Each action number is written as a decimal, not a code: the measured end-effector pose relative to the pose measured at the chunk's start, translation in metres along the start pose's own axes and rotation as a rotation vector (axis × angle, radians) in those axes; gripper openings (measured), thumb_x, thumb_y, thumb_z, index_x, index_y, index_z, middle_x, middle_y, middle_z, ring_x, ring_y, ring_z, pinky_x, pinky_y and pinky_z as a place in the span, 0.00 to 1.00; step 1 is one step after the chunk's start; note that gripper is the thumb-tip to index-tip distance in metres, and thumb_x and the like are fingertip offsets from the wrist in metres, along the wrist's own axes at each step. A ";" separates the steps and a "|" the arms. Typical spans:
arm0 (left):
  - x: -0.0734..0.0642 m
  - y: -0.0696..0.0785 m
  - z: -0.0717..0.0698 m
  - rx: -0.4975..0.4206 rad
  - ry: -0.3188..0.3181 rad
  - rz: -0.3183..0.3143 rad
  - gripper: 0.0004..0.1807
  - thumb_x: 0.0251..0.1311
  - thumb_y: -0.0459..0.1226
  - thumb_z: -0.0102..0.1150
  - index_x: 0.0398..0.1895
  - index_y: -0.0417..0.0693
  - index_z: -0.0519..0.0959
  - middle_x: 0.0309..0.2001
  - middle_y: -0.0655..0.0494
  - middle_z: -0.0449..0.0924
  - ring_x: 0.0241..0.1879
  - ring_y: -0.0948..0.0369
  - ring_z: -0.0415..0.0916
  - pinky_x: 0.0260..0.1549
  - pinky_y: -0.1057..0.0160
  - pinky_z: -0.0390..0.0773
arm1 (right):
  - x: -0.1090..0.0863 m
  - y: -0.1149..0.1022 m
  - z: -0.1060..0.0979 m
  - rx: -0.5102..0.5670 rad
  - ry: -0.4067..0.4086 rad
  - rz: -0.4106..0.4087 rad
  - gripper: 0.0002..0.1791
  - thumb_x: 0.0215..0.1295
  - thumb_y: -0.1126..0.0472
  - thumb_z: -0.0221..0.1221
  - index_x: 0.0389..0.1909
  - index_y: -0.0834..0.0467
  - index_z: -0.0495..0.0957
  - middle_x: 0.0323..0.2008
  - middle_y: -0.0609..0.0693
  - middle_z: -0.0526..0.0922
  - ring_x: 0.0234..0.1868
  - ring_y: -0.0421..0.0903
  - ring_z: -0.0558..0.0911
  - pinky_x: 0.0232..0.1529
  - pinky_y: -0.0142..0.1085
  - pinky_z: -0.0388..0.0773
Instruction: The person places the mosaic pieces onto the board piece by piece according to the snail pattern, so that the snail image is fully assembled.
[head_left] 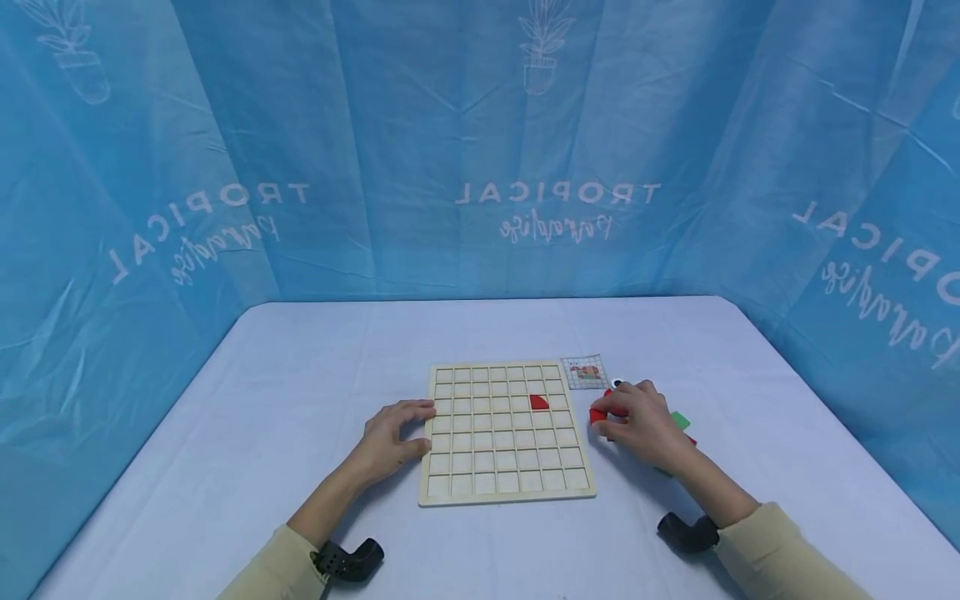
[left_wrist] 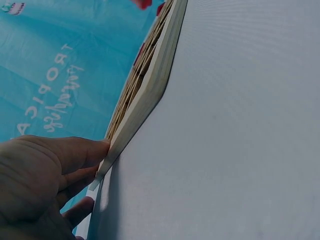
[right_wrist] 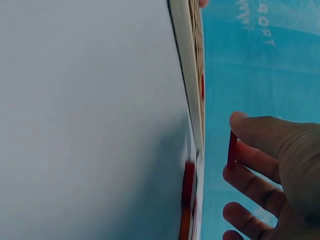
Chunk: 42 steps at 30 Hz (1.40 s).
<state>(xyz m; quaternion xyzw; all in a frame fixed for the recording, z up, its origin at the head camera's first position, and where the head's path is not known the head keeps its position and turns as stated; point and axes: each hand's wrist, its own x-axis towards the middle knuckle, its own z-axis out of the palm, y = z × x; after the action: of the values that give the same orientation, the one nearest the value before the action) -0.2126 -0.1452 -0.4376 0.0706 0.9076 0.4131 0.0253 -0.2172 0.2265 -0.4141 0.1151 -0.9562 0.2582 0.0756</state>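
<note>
A square wooden grid board (head_left: 504, 501) lies on the table, its raised lines forming rows of pale cells. One red quarter-round tile (head_left: 539, 402) sits in a cell toward the upper right. My left hand (head_left: 388, 440) rests against the board's left edge, thumb and fingers spread apart and touching the rim. Just right of the board, my right hand (head_left: 643, 422) pinches a thin red tile (right_wrist: 232, 150) between thumb and fingertips, raised above the tabletop. Under and around that hand lie loose pieces, among them a green piece (head_left: 680, 420); the hand hides part of them.
A small printed picture card (head_left: 585, 372) with a grid lies by the board's upper right corner. A round black-and-white piece (head_left: 617, 383) is next to it. White cloth covers the table (head_left: 322, 350), and blue curtains (head_left: 420, 133) hang behind and at both sides.
</note>
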 end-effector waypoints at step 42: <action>0.002 0.000 0.000 0.008 -0.010 0.047 0.25 0.52 0.35 0.64 0.56 0.48 0.76 0.64 0.55 0.70 0.69 0.50 0.56 0.71 0.41 0.42 | 0.036 -0.042 0.046 -0.127 -0.055 -0.153 0.15 0.47 0.50 0.71 0.38 0.47 0.85 0.41 0.46 0.81 0.43 0.45 0.67 0.41 0.37 0.65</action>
<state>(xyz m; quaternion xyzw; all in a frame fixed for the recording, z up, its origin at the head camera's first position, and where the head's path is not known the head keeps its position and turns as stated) -0.2143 -0.1452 -0.4372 0.0940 0.9071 0.4097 0.0198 -0.2453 0.1608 -0.4262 0.1897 -0.9609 0.1871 0.0758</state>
